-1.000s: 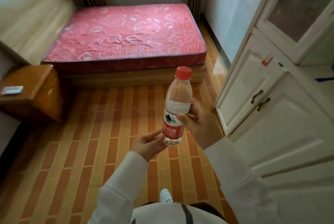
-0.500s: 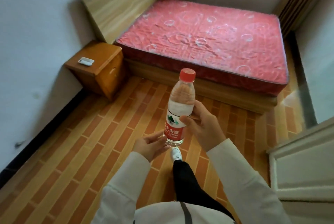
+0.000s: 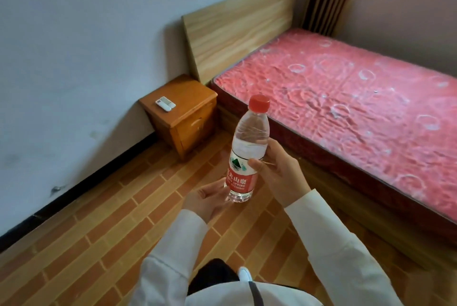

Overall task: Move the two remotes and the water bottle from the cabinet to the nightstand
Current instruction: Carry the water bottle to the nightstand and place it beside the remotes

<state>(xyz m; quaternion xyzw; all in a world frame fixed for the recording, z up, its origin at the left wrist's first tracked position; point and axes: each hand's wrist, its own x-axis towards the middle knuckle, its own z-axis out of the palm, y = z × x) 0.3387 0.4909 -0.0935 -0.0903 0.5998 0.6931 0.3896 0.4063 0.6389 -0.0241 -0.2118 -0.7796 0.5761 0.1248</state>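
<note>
- Open tiled floor (image 3: 103, 209) lies between the person and the nightstand (image 3: 183, 118); nothing stands on it along that line.
- Nightstand sits in the corner: wall (image 3: 74, 58) on its left and behind, bed (image 3: 346, 108) and headboard (image 3: 237, 26) close on its right.
- Nightstand top: two remotes (image 3: 165, 103) lie side by side at the rear left; front and right of the top are bare wood.
- Access from front and above is open.

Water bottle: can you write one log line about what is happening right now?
right hand grips water bottle upright | left hand touches its base | two remotes on nightstand | bottle not yet placed
</note>
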